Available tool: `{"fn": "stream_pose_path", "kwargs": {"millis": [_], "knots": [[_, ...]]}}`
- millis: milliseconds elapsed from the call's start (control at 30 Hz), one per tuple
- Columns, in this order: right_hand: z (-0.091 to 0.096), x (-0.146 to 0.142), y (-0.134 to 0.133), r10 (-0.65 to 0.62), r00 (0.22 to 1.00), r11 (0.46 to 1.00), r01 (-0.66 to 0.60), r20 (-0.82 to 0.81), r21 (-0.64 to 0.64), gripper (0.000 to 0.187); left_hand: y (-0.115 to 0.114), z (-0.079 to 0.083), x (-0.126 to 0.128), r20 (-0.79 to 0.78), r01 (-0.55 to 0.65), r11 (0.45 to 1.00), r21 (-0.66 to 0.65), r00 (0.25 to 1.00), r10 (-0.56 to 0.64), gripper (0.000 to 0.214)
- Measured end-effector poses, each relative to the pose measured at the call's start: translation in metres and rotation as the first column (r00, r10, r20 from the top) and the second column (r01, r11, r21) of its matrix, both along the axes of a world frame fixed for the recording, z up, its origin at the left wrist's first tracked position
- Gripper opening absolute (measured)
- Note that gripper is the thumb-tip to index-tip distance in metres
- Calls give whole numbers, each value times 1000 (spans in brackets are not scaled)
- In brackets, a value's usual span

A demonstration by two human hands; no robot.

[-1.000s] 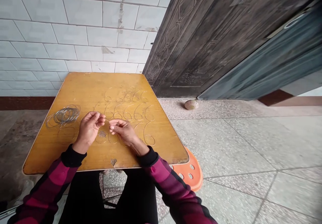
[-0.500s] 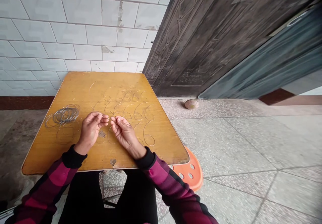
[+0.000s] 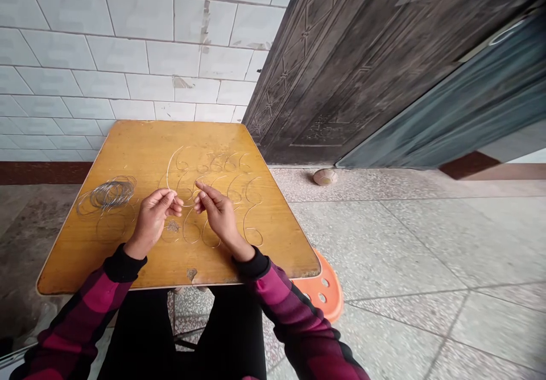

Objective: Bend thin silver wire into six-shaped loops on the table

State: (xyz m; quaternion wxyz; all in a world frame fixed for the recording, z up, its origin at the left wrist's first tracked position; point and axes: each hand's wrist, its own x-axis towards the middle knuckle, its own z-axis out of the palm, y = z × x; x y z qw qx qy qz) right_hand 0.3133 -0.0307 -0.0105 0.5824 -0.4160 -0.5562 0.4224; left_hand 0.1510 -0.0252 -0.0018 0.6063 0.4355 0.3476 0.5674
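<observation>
My left hand (image 3: 154, 214) pinches a thin metal wire (image 3: 168, 166) between thumb and fingers above the table. From the pinch, this wire curves upward and away from me. A short way to its right is my right hand (image 3: 219, 212), index finger and thumb apart. Whether the wire's lower end touches the right fingers is hard to make out. Several bent wires with curled ends (image 3: 253, 236) lie in rows on the wooden table (image 3: 128, 266), partly behind my hands. Left of my left hand is a tangled bundle of grey wire (image 3: 111, 193).
An orange stool (image 3: 330, 300) with round holes stands under the table's right edge. A white tiled wall (image 3: 132, 16) is behind the table, with a dark carved door (image 3: 324, 84) to its right. A roundish object (image 3: 325, 177) lies on the floor by the door.
My right hand has loosened from its pinch, its index finger lifting and the hand shifting slightly right. The wire in my left hand has swung to stand up in a curve.
</observation>
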Motion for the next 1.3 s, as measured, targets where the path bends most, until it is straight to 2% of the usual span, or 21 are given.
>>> {"fn": "stream_pose_path", "kwargs": {"millis": [100,167,267,400,567,867,1067,1233,1300], "knots": [[8,2,2,-46,937,991,-2,345,136,35,0,2,-1,-66,-4,1000,12,998,5,23],[12,1,2,-74,832,982,-35,550,185,36,1,1,-2,-113,-6,1000,25,994,9,24],[15,-1,3,-103,626,980,-67,773,185,39,2,-1,-4,-192,-6,999,54,981,17,25],[18,-5,-1,-136,386,986,-40,912,164,43,4,-3,-6,-283,-27,993,111,957,58,23],[28,-10,-7,-93,221,994,-42,971,105,46,5,-4,-6,-412,-34,973,227,902,128,19],[32,-15,-9,-52,139,996,-67,989,62,40,5,-8,-5,-629,-22,914,405,719,295,21],[29,-15,-8,-48,155,996,-68,987,59,37,4,-6,-3,-661,28,877,480,669,340,14],[25,-13,-7,-93,174,992,-67,980,107,32,3,-6,-4,-761,150,809,568,471,446,21],[25,-13,-7,-98,195,992,-62,976,112,31,4,-7,-4,-769,169,791,588,421,482,22]]}}
